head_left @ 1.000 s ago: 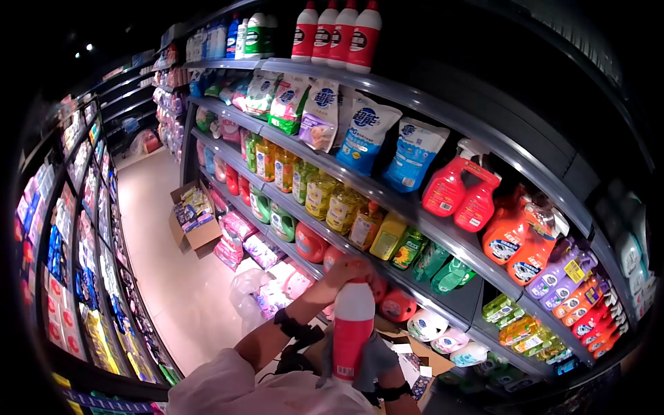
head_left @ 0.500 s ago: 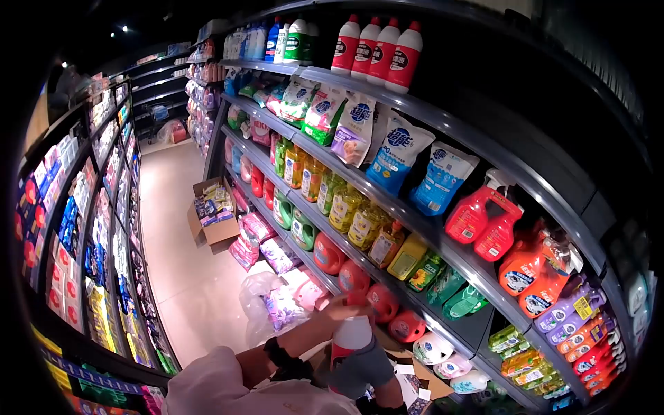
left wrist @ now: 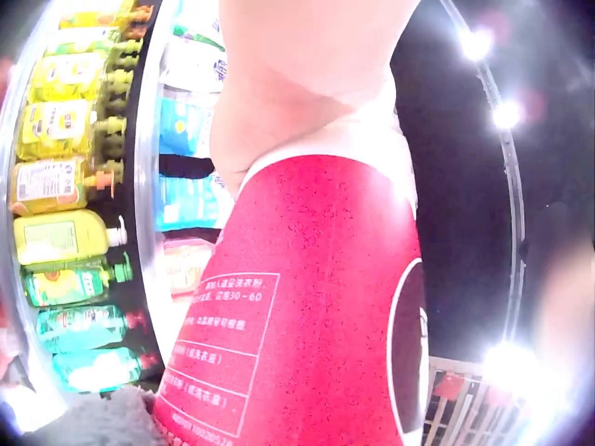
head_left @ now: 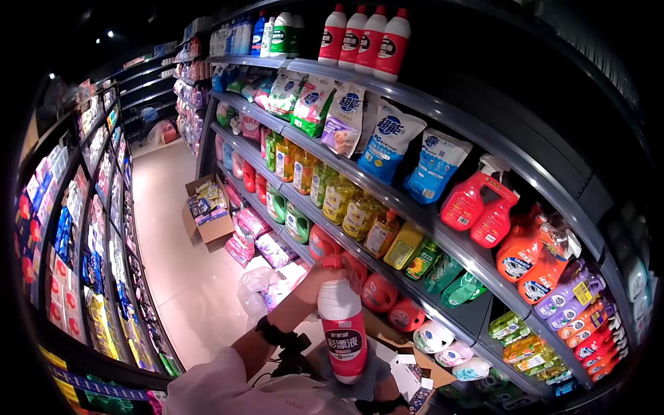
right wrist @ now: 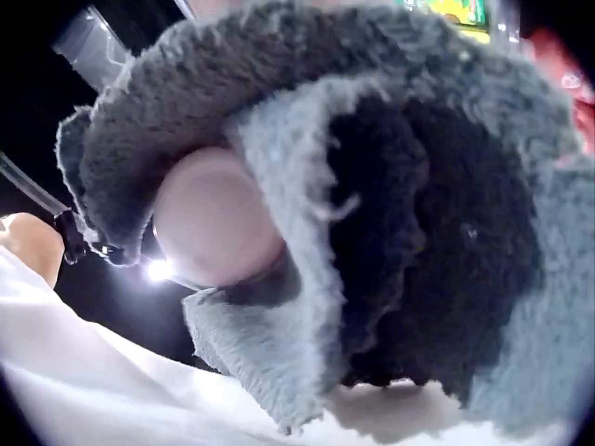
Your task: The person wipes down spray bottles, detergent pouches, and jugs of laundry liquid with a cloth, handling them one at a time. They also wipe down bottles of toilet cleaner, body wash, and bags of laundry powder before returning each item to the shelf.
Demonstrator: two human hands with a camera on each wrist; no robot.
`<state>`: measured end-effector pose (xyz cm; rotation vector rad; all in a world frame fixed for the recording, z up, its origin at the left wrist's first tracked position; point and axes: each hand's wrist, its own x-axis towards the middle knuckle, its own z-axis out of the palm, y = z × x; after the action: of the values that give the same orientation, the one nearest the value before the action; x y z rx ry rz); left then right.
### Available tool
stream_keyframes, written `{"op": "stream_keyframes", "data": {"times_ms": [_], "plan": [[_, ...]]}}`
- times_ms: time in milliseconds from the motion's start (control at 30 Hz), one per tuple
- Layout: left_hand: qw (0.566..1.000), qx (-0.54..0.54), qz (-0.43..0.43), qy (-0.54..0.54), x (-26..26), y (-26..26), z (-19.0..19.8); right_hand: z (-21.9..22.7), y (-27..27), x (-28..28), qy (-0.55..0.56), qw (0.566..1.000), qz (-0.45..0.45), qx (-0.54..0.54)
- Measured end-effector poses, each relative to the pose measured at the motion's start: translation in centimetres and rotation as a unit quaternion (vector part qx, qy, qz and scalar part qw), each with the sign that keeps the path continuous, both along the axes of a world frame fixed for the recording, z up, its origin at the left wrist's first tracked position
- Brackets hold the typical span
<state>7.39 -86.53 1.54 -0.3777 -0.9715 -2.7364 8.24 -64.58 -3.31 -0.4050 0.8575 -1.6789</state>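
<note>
A white bleach bottle with a red label stands tilted in front of the person's chest, its printed front toward the head camera. My left hand grips it at the top, around the neck and red cap. In the left wrist view, the hand hides the neck above the red label. Behind the bottle's lower part is a fluffy grey cloth. In the right wrist view this cloth wraps round the bottle's pale round base. The cloth covers my right hand, which holds it against the bottle.
Similar bleach bottles line the top shelf. Detergent bags, dish soap bottles and red spray bottles fill lower shelves. An open carton and plastic-wrapped packs stand on the aisle floor. Another carton lies below.
The bottle has turned from its barcode side to its printed front. Half a second ago the cloth covered its lower side; now it sits behind and beneath. The left hand keeps hold of the top.
</note>
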Motion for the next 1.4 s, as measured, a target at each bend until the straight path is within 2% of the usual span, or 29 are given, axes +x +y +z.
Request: {"op": "stream_keyframes", "data": {"times_ms": [67,100,133,167,200,233,267,367,433,500,533,633,767,800,867,933,967,1033,1167,1200,1300,1333,1367,1400], "plan": [[0.998,-0.059,0.015,-0.006,0.2,-0.1,0.2,-0.1,0.2,-0.1,0.028,0.999,0.032,0.001],[0.988,-0.145,0.049,-0.026,-0.6,-0.8,-1.6,0.2,0.1,0.0,0.059,0.996,0.063,0.0],[0.972,-0.192,0.097,-0.09,-0.8,-0.7,-1.9,-1.8,0.1,-0.7,0.056,0.996,0.062,-0.003],[0.949,-0.237,0.144,-0.153,-0.9,-0.4,-2.1,-5.3,0.2,-1.8,0.325,0.941,-0.045,0.08],[0.938,-0.246,0.175,-0.167,-0.5,0.5,-1.4,-7.3,0.3,-2.3,0.564,0.797,-0.149,0.158],[0.93,-0.267,0.19,-0.169,-0.7,0.9,-2.1,-1.6,-1.9,1.9,0.679,0.586,-0.193,0.398],[0.93,-0.264,0.198,-0.162,-0.9,1.3,-2.5,-0.9,-1.9,2.1,0.683,0.59,-0.214,0.373],[0.936,-0.232,0.201,-0.173,-0.5,2.0,-3.7,-5.1,-0.6,-0.2,0.669,0.686,-0.227,0.174],[0.94,-0.201,0.2,-0.189,0.0,2.5,-4.4,-7.5,0.0,-1.1,0.667,0.7,-0.236,0.098],[0.961,-0.094,0.104,-0.237,0.8,3.2,-4.2,-8.5,-0.2,-1.8,0.672,0.695,-0.25,0.05],[0.969,-0.091,0.068,-0.221,1.3,3.7,-3.9,-8.6,-0.1,-2.1,0.655,0.716,-0.233,0.054],[0.968,-0.08,0.052,-0.231,1.9,4.5,-4.4,-6.4,-0.4,-2.2,0.608,0.764,-0.2,0.083],[0.967,-0.076,0.072,-0.234,2.2,4.0,-5.4,-5.8,-0.2,-2.1,0.561,0.803,-0.175,0.097],[0.966,-0.106,0.059,-0.226,2.4,3.6,-4.4,-5.6,-0.1,-2.1,0.55,0.812,-0.172,0.096],[0.966,-0.05,0.061,-0.245,2.4,2.5,-6.0,-5.4,-0.2,-1.6,0.527,0.829,-0.163,0.096],[0.962,0.018,0.064,-0.263,2.8,1.8,-4.3,-5.2,-0.4,-1.5,0.505,0.845,-0.153,0.091],[0.962,0.025,0.104,-0.25,2.6,1.2,-3.5,-5.1,-0.5,-1.4,0.493,0.853,-0.147,0.089],[0.969,0.04,0.13,-0.208,2.3,-0.2,-2.3,-4.8,-0.5,-1.4,0.467,0.869,-0.138,0.083],[0.968,0.002,0.153,-0.2,2.6,0.5,-1.8,-4.4,-0.1,-1.5,0.417,0.895,-0.134,0.081],[0.968,-0.018,0.148,-0.202,2.4,0.6,-2.8,-4.4,0.0,-1.6,0.406,0.9,-0.138,0.082],[0.943,-0.174,0.189,-0.211,2.0,1.5,-5.1,-4.4,0.3,-1.9,0.37,0.912,-0.158,0.081],[0.911,-0.222,0.225,-0.266,2.5,2.5,-5.0,-4.4,0.4,-2.1,0.357,0.916,-0.166,0.079],[0.912,-0.27,0.196,-0.24,2.8,3.3,-4.7,-4.4,0.3,-2.4,0.344,0.919,-0.175,0.077],[0.896,-0.325,0.208,-0.221,3.1,4.3,-4.0,-4.4,0.3,-2.7,0.326,0.924,-0.184,0.073]]}}
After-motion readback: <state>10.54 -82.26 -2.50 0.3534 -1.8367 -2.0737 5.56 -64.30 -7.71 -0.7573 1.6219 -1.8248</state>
